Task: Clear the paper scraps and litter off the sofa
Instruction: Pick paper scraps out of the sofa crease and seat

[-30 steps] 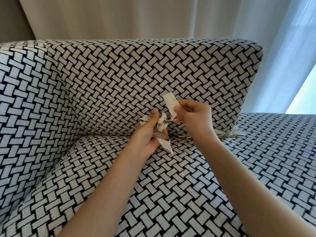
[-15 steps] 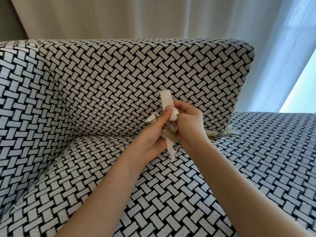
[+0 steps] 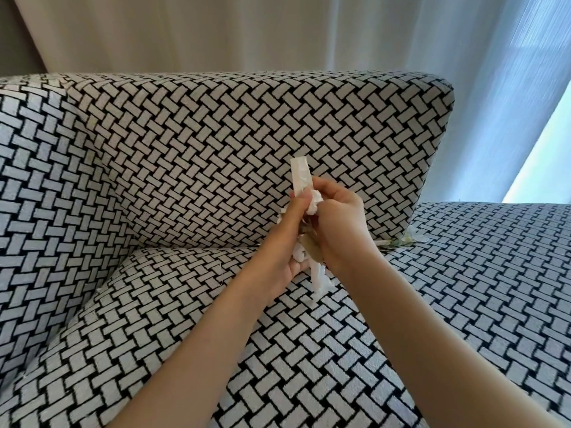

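- Landmark: back cushion [image 3: 234, 156] of the sofa [image 3: 309, 350]. Both hands meet just in front of its lower right part, above the seat.
- Changed within the last second — the right hand [image 3: 340, 225] carried a long white strip [image 3: 300, 177] over to the left hand [image 3: 285, 248]; the two were apart, now they press together.
- Left hand closed around the bundle of paper scraps [image 3: 315, 270]; right hand pinched on the strip, pushing it into that bundle.
- Meaning: the gathered pieces are becoming one handful, probably freeing the right hand.
- Still left — litter [image 3: 401, 241] wedged at the cushion's lower right corner, on the seat.
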`<state>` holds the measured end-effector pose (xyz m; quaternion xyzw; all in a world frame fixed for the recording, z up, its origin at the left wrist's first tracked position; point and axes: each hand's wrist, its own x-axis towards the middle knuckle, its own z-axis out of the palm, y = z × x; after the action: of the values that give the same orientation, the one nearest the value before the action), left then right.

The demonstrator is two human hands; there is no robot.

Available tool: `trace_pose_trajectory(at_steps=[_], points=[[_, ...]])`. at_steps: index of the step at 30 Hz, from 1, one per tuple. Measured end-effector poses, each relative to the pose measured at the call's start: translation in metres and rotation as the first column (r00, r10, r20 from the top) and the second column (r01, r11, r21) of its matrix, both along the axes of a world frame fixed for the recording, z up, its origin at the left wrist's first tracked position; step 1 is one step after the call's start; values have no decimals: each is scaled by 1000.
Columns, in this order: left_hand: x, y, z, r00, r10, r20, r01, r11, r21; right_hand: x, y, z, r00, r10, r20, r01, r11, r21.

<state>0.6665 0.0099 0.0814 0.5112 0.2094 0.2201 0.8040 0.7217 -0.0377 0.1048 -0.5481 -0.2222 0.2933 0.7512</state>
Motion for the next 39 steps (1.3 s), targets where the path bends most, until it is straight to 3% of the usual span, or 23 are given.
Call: trace_pose_trajectory(at_steps=[6,15,19,22,24,25,27,28,29,31,33,35,37,39], points=[[-1,4,1,990,80,-112,-64,987,144,19,-8,-1,917,-27,398,123,968,-217],[-9,19,13,955,292,-44,-278,941,190,26,-11,0,804,232,547,-9,926,-378],[-10,18,14,964,261,-58,-233,927,292,24,-10,-2,715,207,668,34,944,-328],[-10,21,11,960,261,-104,-214,919,330,25,-15,2,704,285,650,-59,936,-346],[-12,25,12,949,296,-110,-250,917,312,30,-21,5,645,449,618,-175,874,-452],[-14,29,13,949,299,-101,-261,923,283,36,-24,4,567,536,626,-150,814,-561],[-21,37,19,959,274,-75,-254,946,202,48,-29,-1,350,683,641,122,646,-754],[-24,41,21,965,254,-71,-239,955,174,54,-31,-5,272,722,636,263,580,-771],[-27,45,24,968,240,-75,-226,961,158,60,-32,-9,268,726,634,348,541,-766],[-32,51,26,964,249,-90,-236,962,136,67,-35,-16,346,651,676,419,538,-732],[-32,54,25,940,310,-143,-285,943,172,72,-35,-17,366,501,784,482,619,-620],[-30,53,18,880,399,-256,-279,873,400,69,-33,-14,406,315,858,475,729,-492],[-26,52,9,820,468,-330,-173,752,636,59,-30,-10,455,201,867,436,799,-414],[-25,54,3,789,513,-338,-105,654,749,48,-25,-6,469,119,875,408,849,-335]])
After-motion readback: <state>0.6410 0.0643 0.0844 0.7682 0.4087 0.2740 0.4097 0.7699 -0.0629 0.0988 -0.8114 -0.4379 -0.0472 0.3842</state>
